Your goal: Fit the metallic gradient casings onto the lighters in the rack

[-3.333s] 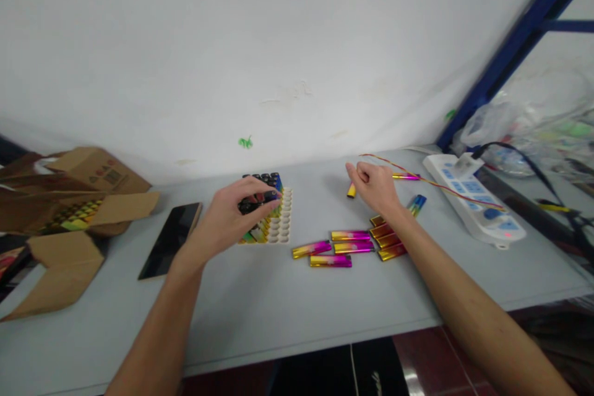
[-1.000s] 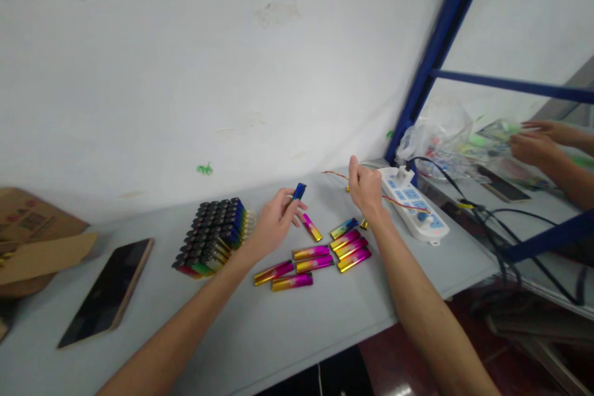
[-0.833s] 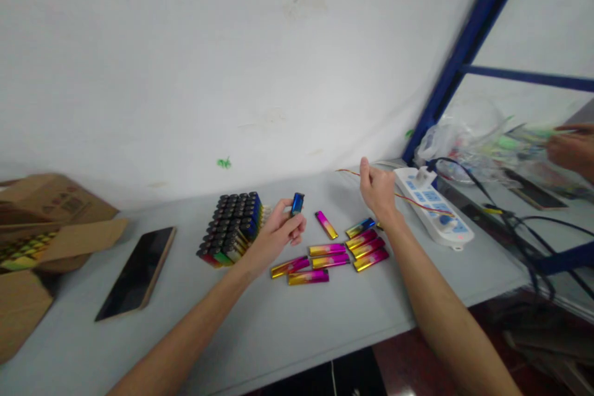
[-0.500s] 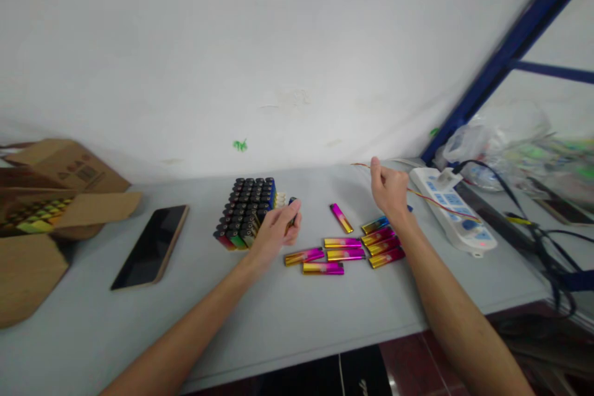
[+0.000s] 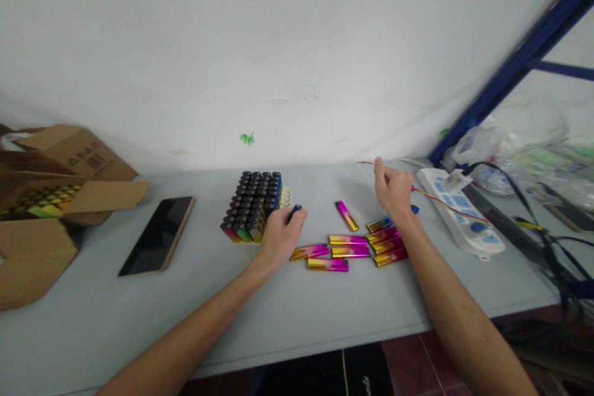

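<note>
Lighter (image 5: 295,213) is now being held just beside the white tray (image 5: 286,200), closer than a second ago, with the left hand (image 5: 281,233) pinching it; that shift is seemingly taking it away from the loose lighters (image 5: 349,252). The right hand (image 5: 393,189) is forming a fist, its inside hidden.

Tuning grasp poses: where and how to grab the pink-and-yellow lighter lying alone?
Likely best pinched mid-body across its two long sides, coming from above: the lone lighter is slim, lies flat on the table, and touches nothing beside it.
</note>
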`<state>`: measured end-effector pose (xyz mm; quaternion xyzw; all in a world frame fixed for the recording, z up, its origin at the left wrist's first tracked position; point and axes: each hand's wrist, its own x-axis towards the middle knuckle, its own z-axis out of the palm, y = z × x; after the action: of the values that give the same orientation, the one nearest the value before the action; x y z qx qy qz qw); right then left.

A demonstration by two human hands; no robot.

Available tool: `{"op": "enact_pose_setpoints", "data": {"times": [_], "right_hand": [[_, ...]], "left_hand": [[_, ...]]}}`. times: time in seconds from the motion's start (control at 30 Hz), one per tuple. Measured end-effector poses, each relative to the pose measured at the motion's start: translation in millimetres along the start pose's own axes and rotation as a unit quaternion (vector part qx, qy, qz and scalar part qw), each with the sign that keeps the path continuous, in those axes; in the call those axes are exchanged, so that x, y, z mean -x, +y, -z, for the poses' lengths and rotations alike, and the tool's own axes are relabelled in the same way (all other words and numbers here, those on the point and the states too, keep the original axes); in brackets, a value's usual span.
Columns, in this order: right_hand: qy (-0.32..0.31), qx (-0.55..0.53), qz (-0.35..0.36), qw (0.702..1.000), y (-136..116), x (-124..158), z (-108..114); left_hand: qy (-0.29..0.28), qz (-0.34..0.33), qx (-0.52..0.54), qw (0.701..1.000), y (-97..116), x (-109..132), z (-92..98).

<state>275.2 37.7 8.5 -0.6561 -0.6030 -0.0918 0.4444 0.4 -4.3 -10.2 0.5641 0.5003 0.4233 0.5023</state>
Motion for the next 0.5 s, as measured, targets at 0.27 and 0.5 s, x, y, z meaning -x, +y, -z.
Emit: {"op": "enact_pose_setpoints", "data": {"times": [0.27, 0.5], "right_hand": [[-0.007, -0.002, 0.004, 1.000, 0.0, -0.2, -1.9], [-0.010, -0.005, 0.006, 1.000, 0.6, -0.1, -2.9]], "left_hand": [[-0.079, 0.018, 0.041, 0.996, 13.0, 3.1, -2.5], [-0.149, -0.006, 0.141, 0.979, 36.4, 7.1, 3.2]]}}
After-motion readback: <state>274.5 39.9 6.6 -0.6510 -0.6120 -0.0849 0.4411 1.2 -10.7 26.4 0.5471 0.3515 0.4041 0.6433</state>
